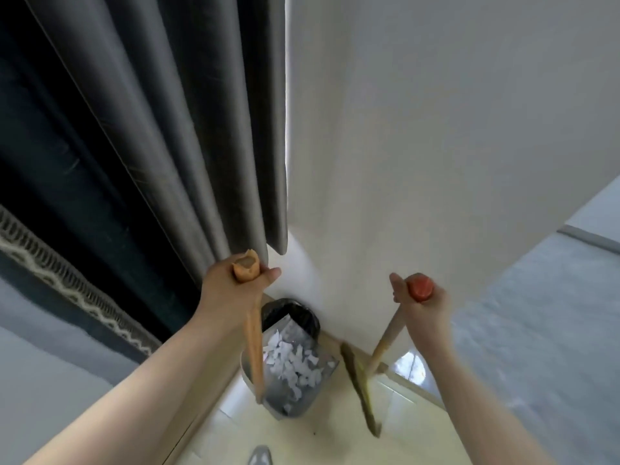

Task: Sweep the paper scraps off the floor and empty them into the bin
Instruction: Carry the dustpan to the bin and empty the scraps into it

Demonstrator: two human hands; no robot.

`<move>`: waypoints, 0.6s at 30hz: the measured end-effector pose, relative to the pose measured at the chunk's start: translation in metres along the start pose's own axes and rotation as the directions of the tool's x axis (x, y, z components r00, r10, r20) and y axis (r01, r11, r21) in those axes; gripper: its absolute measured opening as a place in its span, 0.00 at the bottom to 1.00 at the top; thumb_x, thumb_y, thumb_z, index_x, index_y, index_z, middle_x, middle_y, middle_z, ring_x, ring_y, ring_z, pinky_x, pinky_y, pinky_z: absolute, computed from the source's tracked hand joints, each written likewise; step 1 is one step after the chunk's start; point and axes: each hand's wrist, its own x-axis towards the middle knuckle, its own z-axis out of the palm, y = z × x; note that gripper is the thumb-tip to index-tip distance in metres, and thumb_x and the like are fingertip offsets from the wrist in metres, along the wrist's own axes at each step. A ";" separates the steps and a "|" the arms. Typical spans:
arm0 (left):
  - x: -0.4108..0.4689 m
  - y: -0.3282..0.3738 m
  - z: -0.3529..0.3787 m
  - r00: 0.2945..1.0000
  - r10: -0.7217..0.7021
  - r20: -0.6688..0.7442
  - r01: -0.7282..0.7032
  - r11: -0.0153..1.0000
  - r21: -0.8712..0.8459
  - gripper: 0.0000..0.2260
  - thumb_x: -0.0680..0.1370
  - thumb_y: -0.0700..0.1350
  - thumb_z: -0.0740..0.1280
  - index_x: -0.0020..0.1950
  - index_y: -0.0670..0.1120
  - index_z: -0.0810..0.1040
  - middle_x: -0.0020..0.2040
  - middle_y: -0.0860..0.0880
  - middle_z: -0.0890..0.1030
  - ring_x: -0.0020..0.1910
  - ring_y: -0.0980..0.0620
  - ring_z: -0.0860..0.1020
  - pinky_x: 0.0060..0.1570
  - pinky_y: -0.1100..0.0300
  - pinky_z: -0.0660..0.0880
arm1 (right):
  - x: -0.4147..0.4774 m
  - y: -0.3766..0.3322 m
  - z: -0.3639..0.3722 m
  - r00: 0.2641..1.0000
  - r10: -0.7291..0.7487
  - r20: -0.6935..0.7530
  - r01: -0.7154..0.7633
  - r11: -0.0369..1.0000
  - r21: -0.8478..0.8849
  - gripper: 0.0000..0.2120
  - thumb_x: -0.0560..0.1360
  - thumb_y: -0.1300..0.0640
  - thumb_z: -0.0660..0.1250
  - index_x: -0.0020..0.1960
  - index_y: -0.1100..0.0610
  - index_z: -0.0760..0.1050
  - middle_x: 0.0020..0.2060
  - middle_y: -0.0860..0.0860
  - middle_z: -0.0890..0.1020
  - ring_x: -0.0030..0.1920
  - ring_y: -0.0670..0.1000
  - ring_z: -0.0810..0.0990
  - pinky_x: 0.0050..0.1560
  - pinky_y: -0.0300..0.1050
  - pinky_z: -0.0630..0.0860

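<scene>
My left hand (231, 290) grips the top of a long wooden handle (253, 347) that runs down to a grey metal dustpan (303, 402). White paper scraps (292, 362) fill the pan. Its front lip rests against a bin lined with a black bag (295, 312), which stands in the corner on the floor. My right hand (422, 307) is closed around the red-capped top of a broom handle (385, 344). The broom's dark bristle head (360, 387) rests on the floor just right of the dustpan.
A grey curtain (188, 129) hangs on the left, ending just above my left hand. White walls (436, 146) meet in the corner behind the bin. The floor is pale yellow tile (318, 441). A shoe tip (260, 456) shows at the bottom edge.
</scene>
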 end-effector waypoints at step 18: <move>0.029 -0.002 0.019 0.995 0.012 0.095 -0.026 0.988 0.150 0.09 0.69 0.44 0.76 0.39 0.40 0.79 0.36 0.37 0.79 0.33 0.49 0.76 0.27 0.72 0.72 | 0.047 0.107 0.006 0.905 0.357 0.232 -0.236 0.874 -0.426 0.03 0.71 0.62 0.71 0.40 0.56 0.81 0.35 0.52 0.83 0.34 0.51 0.77 0.33 0.40 0.72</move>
